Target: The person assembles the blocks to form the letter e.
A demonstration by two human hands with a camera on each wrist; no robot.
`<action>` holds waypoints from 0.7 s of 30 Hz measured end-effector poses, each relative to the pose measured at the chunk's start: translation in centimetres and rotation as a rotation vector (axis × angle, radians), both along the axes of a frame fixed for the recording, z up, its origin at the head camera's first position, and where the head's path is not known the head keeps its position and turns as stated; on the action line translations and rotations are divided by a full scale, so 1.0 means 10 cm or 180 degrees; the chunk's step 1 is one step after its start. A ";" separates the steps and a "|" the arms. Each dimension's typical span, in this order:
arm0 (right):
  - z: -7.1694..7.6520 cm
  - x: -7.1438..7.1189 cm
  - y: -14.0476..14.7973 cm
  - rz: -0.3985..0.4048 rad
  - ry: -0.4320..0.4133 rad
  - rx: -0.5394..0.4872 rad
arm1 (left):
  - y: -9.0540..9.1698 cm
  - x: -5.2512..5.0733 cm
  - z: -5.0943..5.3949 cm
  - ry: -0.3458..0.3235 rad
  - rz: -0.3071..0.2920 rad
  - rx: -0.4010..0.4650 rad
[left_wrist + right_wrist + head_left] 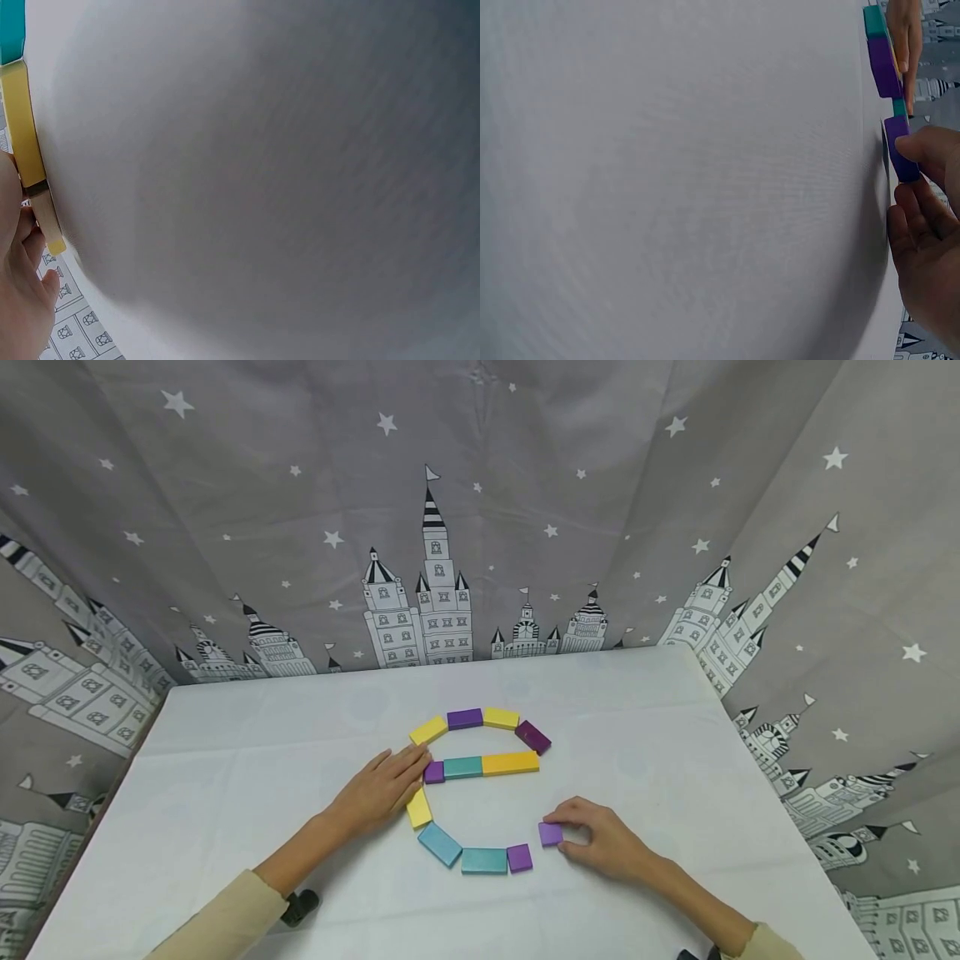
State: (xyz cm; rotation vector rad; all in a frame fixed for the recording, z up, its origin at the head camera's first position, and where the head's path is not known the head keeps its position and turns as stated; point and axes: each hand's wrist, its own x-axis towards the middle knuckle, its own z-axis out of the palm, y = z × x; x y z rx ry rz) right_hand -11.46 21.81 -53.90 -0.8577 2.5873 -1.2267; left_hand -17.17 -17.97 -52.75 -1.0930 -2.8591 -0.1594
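Note:
My right hand (600, 839) pinches a small purple block (551, 834) between thumb and fingers, to the right of another purple block (519, 858) that ends the lower curve. In the right wrist view the pinched purple block (901, 150) also shows. My left hand (386, 785) lies with extended fingers over the left side of the block outline, between an upper yellow block (429, 730) and a lower yellow block (419, 808). Its fingertips are beside a small purple block (433, 772). Whatever lies under this hand is hidden.
Teal blocks (483, 861) continue the lower curve. A middle row has a teal block (462, 767) and a long orange-yellow block (511, 763). Purple (465, 719), yellow (501, 718) and maroon (533, 737) blocks arch above. The white tabletop (645, 735) meets a grey castle-print curtain (480, 527).

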 end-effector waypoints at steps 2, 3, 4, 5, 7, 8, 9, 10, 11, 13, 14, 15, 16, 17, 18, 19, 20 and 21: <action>0.00 0.01 -0.02 0.0034 -0.0036 0.0028 | 0.00 0.00 -0.01 0.0007 -0.0009 0.0007; 0.00 0.01 -0.02 0.0055 -0.0044 0.0038 | 0.00 0.00 -0.01 0.0016 -0.0018 0.0014; 0.00 0.01 -0.03 0.0078 -0.0046 0.0056 | 0.00 0.00 -0.01 0.0020 -0.0023 0.0023; 0.00 0.01 -0.04 0.0101 -0.0045 0.0072 | 0.00 0.00 -0.01 0.0023 -0.0026 0.0032; 0.01 0.02 -0.05 0.0131 -0.0040 0.0113 | -0.01 0.00 -0.01 0.0017 -0.0025 0.0040; 0.01 0.02 -0.05 0.0143 -0.0036 0.0137 | -0.01 0.00 -0.01 0.0011 -0.0020 0.0042; 0.01 0.02 -0.05 0.0152 -0.0036 0.0159 | 0.00 0.01 0.00 0.0000 -0.0014 0.0039; 0.01 0.03 -0.05 0.0156 -0.0040 0.0181 | 0.00 0.01 0.00 -0.0017 -0.0005 0.0032; 0.01 0.03 -0.06 0.0161 -0.0046 0.0197 | 0.00 0.01 0.00 -0.0029 0.0000 0.0024; 0.02 0.03 -0.06 0.0169 -0.0043 0.0227 | 0.00 0.01 0.00 -0.0055 0.0013 0.0012; 0.02 0.04 -0.06 0.0180 -0.0042 0.0236 | 0.00 0.01 0.00 -0.0061 0.0017 0.0010; 0.02 0.04 -0.06 0.0188 -0.0036 0.0244 | 0.00 0.00 0.00 -0.0066 0.0018 0.0013; 0.02 0.04 -0.06 0.0195 -0.0032 0.0249 | 0.00 0.00 0.00 -0.0068 0.0018 0.0013; 0.02 0.04 -0.06 0.0203 -0.0024 0.0252 | 0.00 0.00 0.00 -0.0068 0.0018 0.0016; 0.02 0.04 -0.06 0.0208 -0.0017 0.0261 | 0.00 0.00 0.00 -0.0070 0.0019 0.0022; 0.03 0.05 -0.07 0.0211 -0.0016 0.0273 | 0.00 0.00 0.00 -0.0072 0.0018 0.0024; 0.03 0.05 -0.07 0.0212 -0.0021 0.0288 | 0.00 0.00 0.00 -0.0074 0.0015 0.0031; 0.03 0.05 -0.07 0.0212 -0.0027 0.0305 | 0.00 0.00 0.00 -0.0075 0.0013 0.0038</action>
